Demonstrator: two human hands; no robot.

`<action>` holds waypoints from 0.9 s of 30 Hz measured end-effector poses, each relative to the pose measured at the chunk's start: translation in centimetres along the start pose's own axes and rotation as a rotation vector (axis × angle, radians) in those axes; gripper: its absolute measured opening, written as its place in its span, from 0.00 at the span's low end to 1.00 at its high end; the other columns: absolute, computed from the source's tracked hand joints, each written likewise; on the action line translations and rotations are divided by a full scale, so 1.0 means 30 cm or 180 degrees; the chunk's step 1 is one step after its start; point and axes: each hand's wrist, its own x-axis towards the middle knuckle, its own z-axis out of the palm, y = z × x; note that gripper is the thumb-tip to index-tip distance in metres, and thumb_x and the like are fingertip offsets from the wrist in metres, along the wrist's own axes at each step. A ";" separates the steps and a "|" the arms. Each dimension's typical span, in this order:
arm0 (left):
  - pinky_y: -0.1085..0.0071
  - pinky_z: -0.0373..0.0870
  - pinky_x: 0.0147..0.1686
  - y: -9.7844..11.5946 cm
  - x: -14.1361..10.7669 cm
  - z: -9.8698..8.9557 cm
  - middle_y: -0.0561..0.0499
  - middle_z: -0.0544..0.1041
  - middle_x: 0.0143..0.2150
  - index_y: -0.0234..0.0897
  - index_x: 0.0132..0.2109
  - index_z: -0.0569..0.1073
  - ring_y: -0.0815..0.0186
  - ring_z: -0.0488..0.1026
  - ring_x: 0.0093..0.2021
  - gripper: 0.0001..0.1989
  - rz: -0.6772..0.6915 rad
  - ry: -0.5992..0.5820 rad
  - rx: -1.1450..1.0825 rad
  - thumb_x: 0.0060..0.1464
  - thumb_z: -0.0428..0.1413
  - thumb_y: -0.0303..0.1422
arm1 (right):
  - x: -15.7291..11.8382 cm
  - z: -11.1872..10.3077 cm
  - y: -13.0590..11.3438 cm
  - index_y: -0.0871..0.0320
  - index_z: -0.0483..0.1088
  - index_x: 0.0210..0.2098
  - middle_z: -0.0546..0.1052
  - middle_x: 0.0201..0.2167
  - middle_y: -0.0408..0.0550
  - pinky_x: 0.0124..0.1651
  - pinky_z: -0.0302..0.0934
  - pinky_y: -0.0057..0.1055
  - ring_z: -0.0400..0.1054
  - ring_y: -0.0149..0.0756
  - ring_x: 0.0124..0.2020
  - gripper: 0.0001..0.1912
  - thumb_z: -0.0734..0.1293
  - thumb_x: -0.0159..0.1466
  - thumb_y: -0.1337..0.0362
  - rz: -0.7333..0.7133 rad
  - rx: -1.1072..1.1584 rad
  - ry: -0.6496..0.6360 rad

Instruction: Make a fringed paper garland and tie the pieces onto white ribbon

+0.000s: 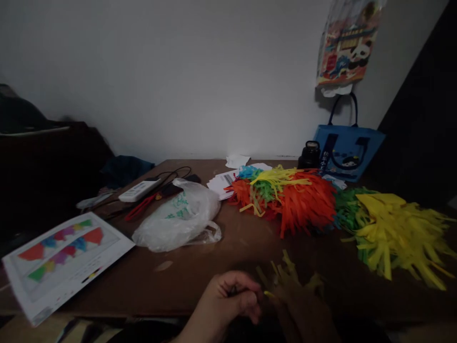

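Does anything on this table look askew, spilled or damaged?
The sheet lies askew, its near corner jutting past the table's front edge. A pale patch left of the hands could be a stain or scrap; I can't tell. Nothing looks clearly spilled.

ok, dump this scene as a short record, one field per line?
left_hand: left hand, thumb and fingers curled in; any hold unclear
right_hand: right hand, in deep shadow, at dull yellow strips; grip unclear
surface: brown table
table_left: printed sheet with colored pennants, white power strip
table_middle: translucent plastic bag with green print
table_right: red-orange fringe, bright yellow fringe
back_right: black bottle beside blue tote bag
wall: hanging panda-print bag
lighting: dim
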 end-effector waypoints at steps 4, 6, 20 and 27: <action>0.76 0.71 0.23 -0.006 -0.006 0.007 0.53 0.78 0.19 0.34 0.27 0.80 0.71 0.73 0.18 0.15 0.0147 0.0136 0.0107 0.35 0.73 0.39 | 0.018 0.030 -0.007 0.51 0.69 0.36 0.73 0.22 0.40 0.27 0.65 0.23 0.71 0.30 0.21 0.11 0.56 0.70 0.66 0.0033 0.0100 -0.0091; 0.75 0.71 0.24 -0.022 0.000 -0.006 0.53 0.78 0.20 0.34 0.27 0.80 0.70 0.74 0.19 0.14 0.0261 0.0181 0.0200 0.37 0.72 0.39 | 0.022 0.038 -0.011 0.52 0.67 0.34 0.72 0.21 0.40 0.27 0.64 0.23 0.70 0.31 0.21 0.12 0.55 0.69 0.67 0.0038 0.0124 -0.0091; 0.78 0.72 0.32 -0.002 -0.024 -0.037 0.48 0.80 0.28 0.38 0.28 0.80 0.66 0.78 0.30 0.09 0.2041 -0.0323 0.2458 0.56 0.59 0.30 | 0.059 -0.016 -0.012 0.54 0.64 0.26 0.69 0.19 0.37 0.22 0.57 0.23 0.67 0.27 0.19 0.15 0.57 0.69 0.68 0.0036 0.0296 -0.0575; 0.80 0.72 0.31 0.003 -0.029 -0.034 0.50 0.80 0.28 0.39 0.30 0.78 0.68 0.79 0.29 0.08 0.2344 -0.0347 0.2650 0.54 0.58 0.23 | 0.069 -0.030 -0.018 0.60 0.71 0.38 0.76 0.33 0.43 0.35 0.68 0.29 0.71 0.29 0.30 0.10 0.62 0.70 0.60 -0.0067 0.0331 -0.0656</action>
